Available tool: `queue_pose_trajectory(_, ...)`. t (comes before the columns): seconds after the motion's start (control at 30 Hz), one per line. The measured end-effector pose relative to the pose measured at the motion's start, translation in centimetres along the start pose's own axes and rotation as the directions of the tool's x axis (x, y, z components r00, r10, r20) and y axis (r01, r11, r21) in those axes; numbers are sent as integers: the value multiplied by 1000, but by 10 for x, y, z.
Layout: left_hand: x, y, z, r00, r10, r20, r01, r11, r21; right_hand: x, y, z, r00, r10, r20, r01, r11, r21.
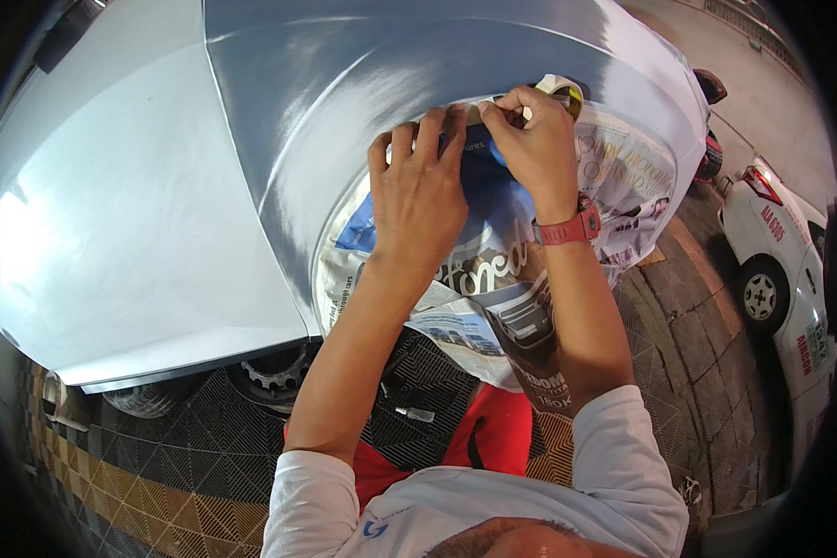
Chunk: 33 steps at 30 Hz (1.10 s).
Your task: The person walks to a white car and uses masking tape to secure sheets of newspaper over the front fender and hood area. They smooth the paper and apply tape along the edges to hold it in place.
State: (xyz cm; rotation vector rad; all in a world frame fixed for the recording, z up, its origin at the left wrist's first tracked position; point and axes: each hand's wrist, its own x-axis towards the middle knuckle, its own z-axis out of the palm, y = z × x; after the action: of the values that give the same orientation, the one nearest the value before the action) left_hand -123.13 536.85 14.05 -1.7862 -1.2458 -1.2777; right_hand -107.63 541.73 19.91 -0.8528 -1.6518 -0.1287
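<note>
In the head view, your right hand (541,149) pinches at the thin pale tape strip (474,112) running along the grey painted arch (372,88); the round cream-and-yellow tape roll (568,89) lies just up-right. Your left hand (417,200) curls onto printed newspaper sheeting (493,219), thumb hidden, grip unclear.

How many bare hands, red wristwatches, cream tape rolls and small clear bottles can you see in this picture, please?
Bare left hand and bare right hand: 2
Red wristwatch: 1
Cream tape roll: 1
Small clear bottle: 1
Total: 5
</note>
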Motion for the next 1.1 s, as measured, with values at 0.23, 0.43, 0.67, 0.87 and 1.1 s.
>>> queue_pose_trajectory(0.23,2,9,4,999,1,35,-2,1000,13,1,2,0,1000,-4,1,4,1000,-16)
queue_pose_trajectory(0.43,2,9,5,1000,0,8,0,1000,1,3,1,-8,999,33,12,-33,999,-27)
queue_pose_trajectory(0.67,8,12,5,1000,15,18,-15,999,32,4,11,-14,998,46,44,-45,998,-32)
queue_pose_trajectory(0.87,9,14,5,999,11,40,-13,998,65,3,12,-11,998,50,33,-49,999,-10)
queue_pose_trajectory(1.1,10,17,5,999,10,52,-14,997,80,5,9,-14,996,81,41,-79,996,-45)
